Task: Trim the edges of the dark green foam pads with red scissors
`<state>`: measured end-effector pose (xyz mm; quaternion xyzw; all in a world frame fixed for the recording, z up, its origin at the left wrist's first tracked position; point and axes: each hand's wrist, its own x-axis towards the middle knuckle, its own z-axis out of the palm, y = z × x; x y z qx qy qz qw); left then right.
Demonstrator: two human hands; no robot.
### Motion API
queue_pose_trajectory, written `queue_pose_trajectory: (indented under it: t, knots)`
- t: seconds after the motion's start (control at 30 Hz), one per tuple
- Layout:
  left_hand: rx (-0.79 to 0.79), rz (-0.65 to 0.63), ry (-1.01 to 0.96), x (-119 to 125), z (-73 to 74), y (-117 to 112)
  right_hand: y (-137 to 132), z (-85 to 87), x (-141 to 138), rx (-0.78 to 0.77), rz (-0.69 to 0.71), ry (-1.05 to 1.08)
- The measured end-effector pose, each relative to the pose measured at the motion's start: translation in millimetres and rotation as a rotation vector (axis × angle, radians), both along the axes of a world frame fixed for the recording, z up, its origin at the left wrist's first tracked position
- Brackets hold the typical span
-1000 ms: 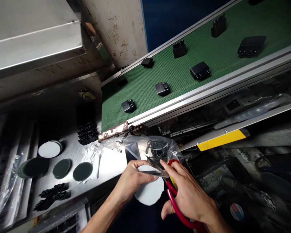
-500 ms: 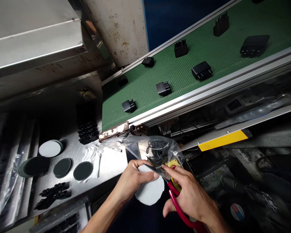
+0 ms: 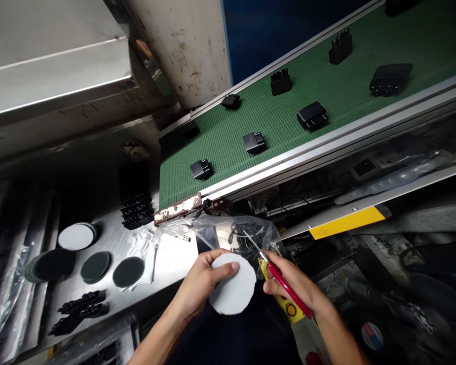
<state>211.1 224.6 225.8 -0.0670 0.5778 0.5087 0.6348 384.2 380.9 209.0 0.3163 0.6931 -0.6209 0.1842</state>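
Red-handled steel scissors have swung clear of the pale grey round pad

Thumb on top, the left hand firmly grips the pad just below a clear plastic bag; the right hand closes around the shut scissors

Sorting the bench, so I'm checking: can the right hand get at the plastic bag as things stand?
Probably yes: the right hand sits just below the plastic bag with nothing between them, though it would need to put down the scissors to grip.
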Motion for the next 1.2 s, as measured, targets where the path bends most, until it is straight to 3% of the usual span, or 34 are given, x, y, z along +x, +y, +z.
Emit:
queue_pose_trajectory:
  t: [0.1,0.27,0.47,0.57,0.67,0.77,0.9,0.97,1.07,1.13,1.2]
  knots:
    - [0.037,0.007,0.027,-4,-0.3,-3,-3,4.0,-3,-0.193,-0.040,-0.011]
    - [0.209,0.020,0.298,-5,3.0,-11,-23,-5.5,2,-0.278,-0.203,0.008]
    - [0.465,-0.009,0.928,6,-4.6,-26,-57,-7.4,1,-0.639,-0.670,0.269]
    - [0.581,-0.128,1.222,9,-13.0,-37,-65,1.2,-16,-0.583,-0.726,0.363]
    - [0.584,-0.250,1.311,8,-12.8,-48,-65,7.6,-28,-0.468,-0.696,0.379]
    - [0.529,-0.313,1.184,2,-1.8,-57,-60,14.1,-32,-0.393,-0.662,0.350]
    - [0.307,-0.054,0.698,-15,14.2,-55,-52,25.3,-39,-0.360,-0.463,0.309]
    - [0.264,-0.019,0.385,-22,16.7,-48,-50,25.1,-42,-0.432,-0.394,0.313]
    - [0.307,-0.073,0.033,-23,12.8,-38,-51,10.1,-38,-0.647,-0.485,0.277]
    - [0.309,-0.002,-0.030,-19,7.6,-35,-53,-5.6,-26,-0.794,-0.513,0.234]
    - [0.298,0.097,-0.048,-15,2.3,-34,-55,-18.6,-11,-0.765,-0.449,0.226]
